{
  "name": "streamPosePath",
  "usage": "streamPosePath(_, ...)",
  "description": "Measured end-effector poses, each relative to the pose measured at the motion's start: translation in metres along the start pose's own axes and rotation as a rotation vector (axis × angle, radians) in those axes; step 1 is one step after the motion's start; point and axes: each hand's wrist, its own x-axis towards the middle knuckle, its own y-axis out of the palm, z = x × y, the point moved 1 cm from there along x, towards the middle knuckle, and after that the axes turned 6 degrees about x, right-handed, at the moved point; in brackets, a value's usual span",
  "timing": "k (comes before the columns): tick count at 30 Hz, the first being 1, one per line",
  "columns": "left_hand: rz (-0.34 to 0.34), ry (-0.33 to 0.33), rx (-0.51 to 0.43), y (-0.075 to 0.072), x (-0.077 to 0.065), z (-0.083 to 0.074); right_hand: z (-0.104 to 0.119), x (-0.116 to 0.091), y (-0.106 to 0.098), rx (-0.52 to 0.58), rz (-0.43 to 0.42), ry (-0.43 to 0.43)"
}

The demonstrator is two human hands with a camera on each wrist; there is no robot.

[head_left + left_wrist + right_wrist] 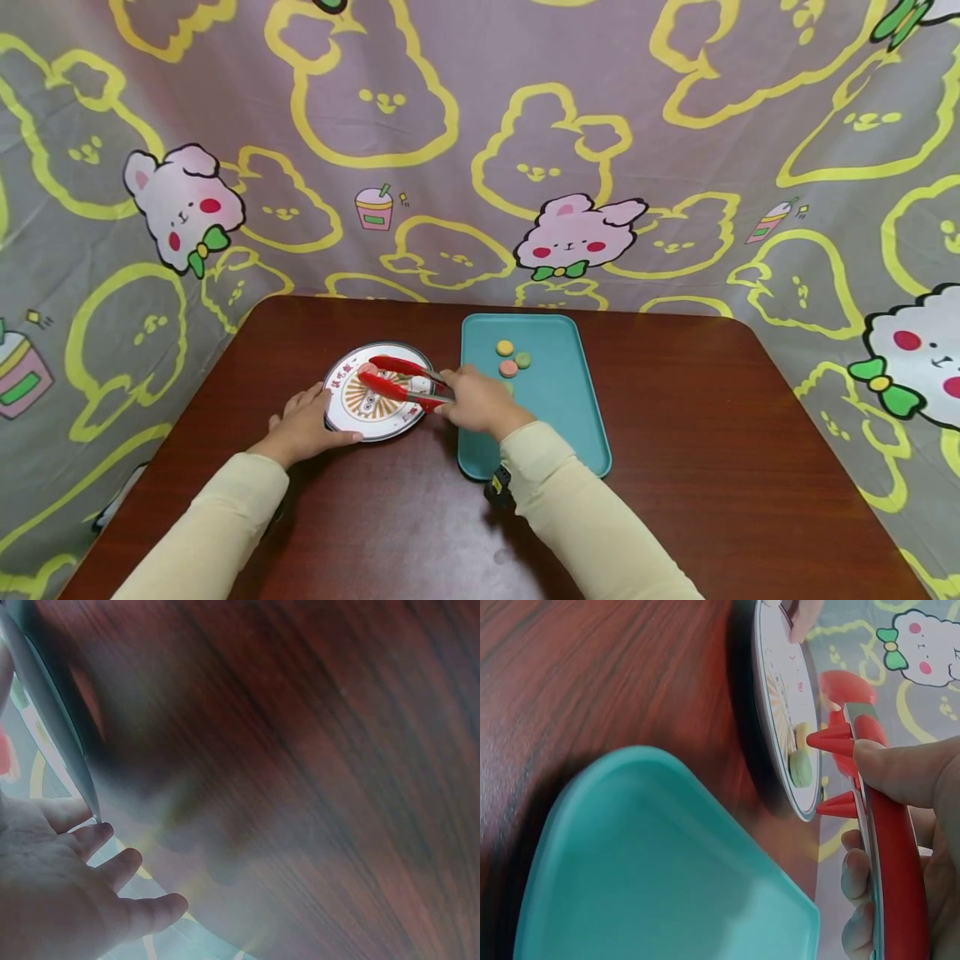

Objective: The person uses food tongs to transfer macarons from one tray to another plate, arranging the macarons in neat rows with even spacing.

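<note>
My right hand (483, 402) grips red-and-metal tongs (900, 870) above the white patterned plate (352, 417). A pink macaron (367, 370) shows at the tong tips, over the plate's left half; whether it touches the plate I cannot tell. My left hand (303, 425) rests against the plate's left and near rim, thumb at the front, fingers fairly straight and spread in the left wrist view. On the plate, by the tongs, the right wrist view shows a yellow macaron (802, 736) and a green macaron (800, 769).
Right of the plate lies a teal tray (562, 417). It carries a yellow macaron (505, 347), a green macaron (522, 360), a pink macaron (508, 368) and one partly behind my right hand. A patterned cloth (450, 125) hangs behind the brown table (712, 417).
</note>
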Motion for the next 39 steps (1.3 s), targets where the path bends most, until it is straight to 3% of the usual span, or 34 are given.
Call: streamPosePath(39, -0.007, 0.007, 0.023, 0.002, 0.002, 0.003, 0.016, 0.017, 0.018, -0.071, 0.03, 0.049)
